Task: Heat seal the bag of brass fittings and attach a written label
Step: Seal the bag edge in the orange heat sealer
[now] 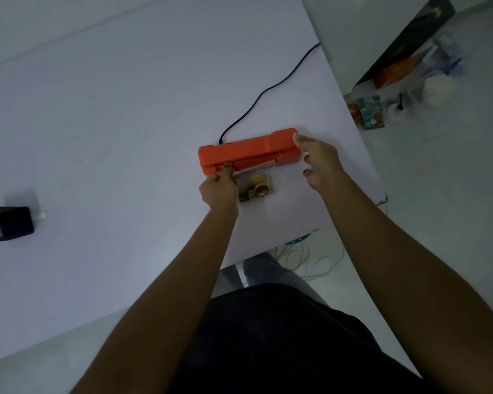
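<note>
Two hands work near the table's (111, 123) right edge: the left hand (218, 189) pinches the clear bag (255, 186) of brass fittings, bottom-heavy and slippery, its limp mouth inside the orange heat sealer (248, 152); the right hand's (319, 160) thumb rests on its lid, fingers apart. The power cord (268, 89) and mesh pen holder (6, 223) lie clear.

A black mesh organizer (5, 224) sat at the table's (97, 123) left edge; boxes and containers (404, 95) cluttered the far-right floor.
</note>
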